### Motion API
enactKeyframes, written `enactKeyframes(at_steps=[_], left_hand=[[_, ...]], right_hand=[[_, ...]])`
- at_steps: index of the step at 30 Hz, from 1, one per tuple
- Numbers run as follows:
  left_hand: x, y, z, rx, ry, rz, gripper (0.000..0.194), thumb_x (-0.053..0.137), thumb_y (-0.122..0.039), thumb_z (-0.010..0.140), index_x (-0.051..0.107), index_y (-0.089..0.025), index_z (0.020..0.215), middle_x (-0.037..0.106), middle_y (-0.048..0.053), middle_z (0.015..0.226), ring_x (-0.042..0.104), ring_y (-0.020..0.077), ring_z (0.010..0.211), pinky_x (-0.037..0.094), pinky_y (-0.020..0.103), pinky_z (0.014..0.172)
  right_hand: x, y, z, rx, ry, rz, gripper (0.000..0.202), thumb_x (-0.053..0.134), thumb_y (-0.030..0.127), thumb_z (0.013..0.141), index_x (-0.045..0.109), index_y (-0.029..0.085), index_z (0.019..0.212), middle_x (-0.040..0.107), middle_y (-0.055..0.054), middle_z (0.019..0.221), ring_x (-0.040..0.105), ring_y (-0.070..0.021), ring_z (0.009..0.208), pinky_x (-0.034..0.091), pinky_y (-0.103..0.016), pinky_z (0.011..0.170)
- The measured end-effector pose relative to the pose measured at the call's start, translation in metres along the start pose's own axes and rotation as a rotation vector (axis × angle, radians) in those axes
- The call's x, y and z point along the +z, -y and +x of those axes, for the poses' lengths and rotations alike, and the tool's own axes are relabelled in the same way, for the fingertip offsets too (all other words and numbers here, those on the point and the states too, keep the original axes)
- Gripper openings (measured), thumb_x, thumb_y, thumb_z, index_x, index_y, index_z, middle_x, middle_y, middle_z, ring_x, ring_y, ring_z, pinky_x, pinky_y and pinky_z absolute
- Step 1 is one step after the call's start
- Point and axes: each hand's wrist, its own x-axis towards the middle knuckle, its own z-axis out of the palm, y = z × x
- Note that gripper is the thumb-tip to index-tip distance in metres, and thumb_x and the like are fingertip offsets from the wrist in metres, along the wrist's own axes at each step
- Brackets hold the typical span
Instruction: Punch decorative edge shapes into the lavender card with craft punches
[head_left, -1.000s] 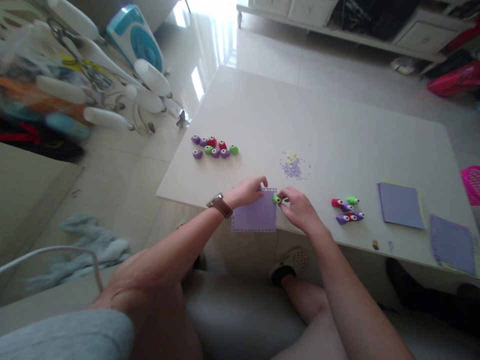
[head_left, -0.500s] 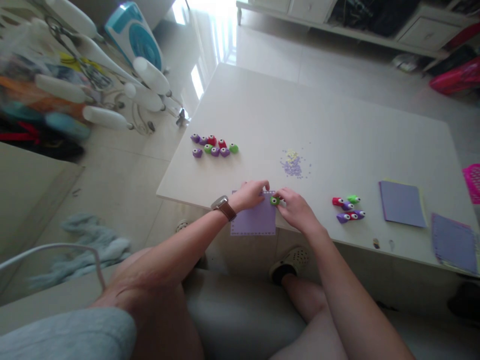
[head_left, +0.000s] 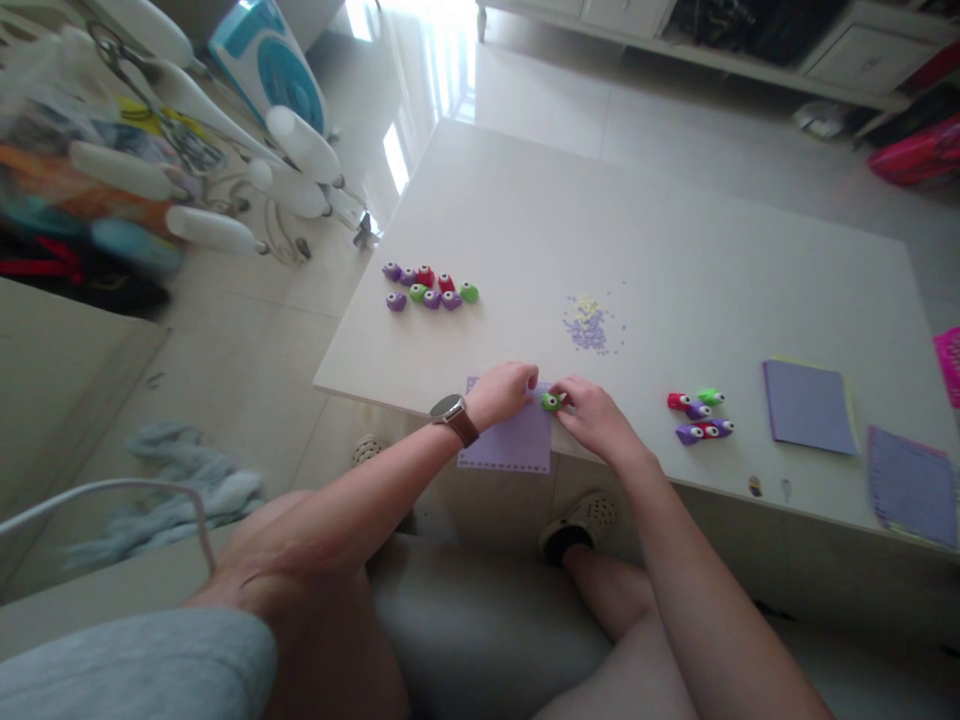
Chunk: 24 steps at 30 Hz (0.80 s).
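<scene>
A purple sheet of paper (head_left: 510,445) with small holes punched along its edges lies at the front table edge, its near part sticking out past it. My left hand (head_left: 504,392), with a watch on the wrist, is closed at the sheet's far side, fingers curled. My right hand (head_left: 589,408) grips a small green paper punch (head_left: 551,401) at the sheet's right edge; its round white-and-black button faces up. Beyond the hands lies a pile of tiny purple and yellow paper cutouts (head_left: 589,330).
Several purple, red and green punches (head_left: 431,298) stand at the left, with more punches (head_left: 703,430) on the right. A stack of purple paper (head_left: 810,408) and a pile of punched sheets (head_left: 911,485) lie farther right. Two small objects (head_left: 755,486) are near the front edge of the table (head_left: 675,260).
My left hand has shifted slightly and its fingers have curled in more. The sheet has tilted a little. My right hand keeps the green punch at the sheet's right edge.
</scene>
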Motion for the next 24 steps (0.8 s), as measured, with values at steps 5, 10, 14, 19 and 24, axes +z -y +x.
enactKeyframes(at_steps=[5, 10, 14, 19, 24], left_hand=[[0.0003, 0.0004, 0.0005, -0.003, 0.007, 0.001, 0.01, 0.068, -0.016, 0.088, 0.073, -0.019, 0.096, 0.073, 0.005, 0.09, 0.066, 0.0209, 0.086, 0.053, 0.032, 0.084], [0.0015, 0.0022, 0.0017, 0.012, -0.001, -0.027, 0.01, 0.067, -0.015, 0.086, 0.072, -0.019, 0.094, 0.073, 0.004, 0.086, 0.064, 0.0195, 0.08, 0.052, 0.031, 0.079], [0.0016, 0.0028, 0.0021, 0.011, 0.002, -0.037, 0.012, 0.067, -0.013, 0.084, 0.072, -0.018, 0.094, 0.072, 0.003, 0.084, 0.064, 0.0189, 0.079, 0.052, 0.03, 0.079], [0.0021, 0.0038, 0.0023, 0.007, 0.003, -0.036, 0.012, 0.067, -0.015, 0.085, 0.073, -0.019, 0.095, 0.074, 0.004, 0.086, 0.066, 0.0199, 0.083, 0.053, 0.031, 0.082], [0.0025, 0.0044, 0.0034, 0.005, 0.006, -0.033, 0.014, 0.067, -0.014, 0.084, 0.073, -0.019, 0.095, 0.073, 0.004, 0.086, 0.066, 0.0197, 0.082, 0.053, 0.031, 0.082]], right_hand=[[-0.0016, -0.0007, -0.0003, 0.009, 0.007, 0.021, 0.021, 0.059, 0.003, 0.084, 0.066, 0.023, 0.087, 0.07, -0.004, 0.092, 0.064, -0.0199, 0.084, 0.047, -0.03, 0.079], [-0.0015, -0.0012, 0.0002, 0.015, 0.003, 0.033, 0.021, 0.059, 0.003, 0.084, 0.066, 0.022, 0.088, 0.07, -0.004, 0.093, 0.064, -0.0199, 0.084, 0.048, -0.03, 0.079], [0.0004, -0.0014, 0.0013, 0.012, -0.02, 0.038, 0.02, 0.059, 0.004, 0.085, 0.067, 0.022, 0.089, 0.071, -0.005, 0.094, 0.065, -0.02, 0.085, 0.049, -0.03, 0.08], [0.0014, -0.0013, 0.002, 0.005, -0.02, 0.043, 0.02, 0.06, 0.004, 0.086, 0.067, 0.022, 0.09, 0.071, -0.005, 0.095, 0.065, -0.0205, 0.086, 0.049, -0.031, 0.08], [0.0008, -0.0002, 0.0019, -0.009, -0.014, 0.037, 0.019, 0.058, 0.004, 0.087, 0.067, 0.022, 0.09, 0.07, -0.006, 0.095, 0.065, -0.021, 0.087, 0.049, -0.032, 0.081]])
